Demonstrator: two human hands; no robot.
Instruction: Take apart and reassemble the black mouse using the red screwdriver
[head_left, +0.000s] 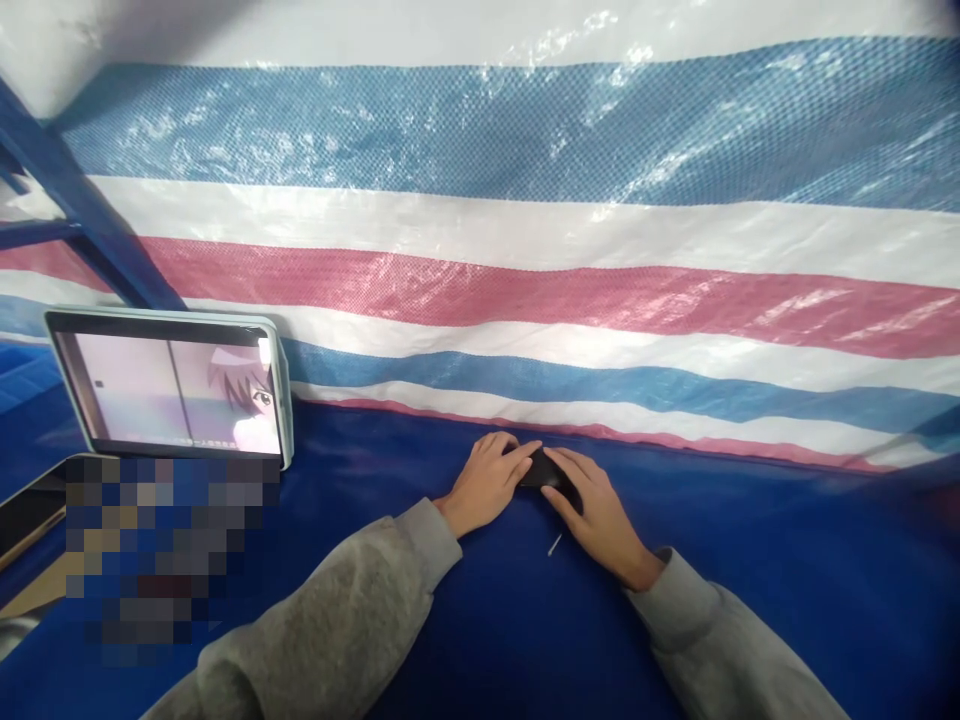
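A small dark, flat object (537, 472) rests on the blue surface between my two hands; its exact kind does not show. My left hand (489, 483) holds its left side, thumb and fingers against the edge. From the right, my right hand (600, 510) curves around the same object, thumb on the near side and fingers on the far side. My fingers cover part of it. Just below my right thumb lies a thin white stick (554, 545) with a slightly thicker lower end, like a cotton swab.
A tablet (172, 390) in a pale case stands at the left, playing an animated video. Near it lies a phone (37, 505), beside a pixelated patch. A striped plastic sheet (525, 230) hangs behind the blue surface (480, 620). A blue metal frame (90, 190) rises at upper left.
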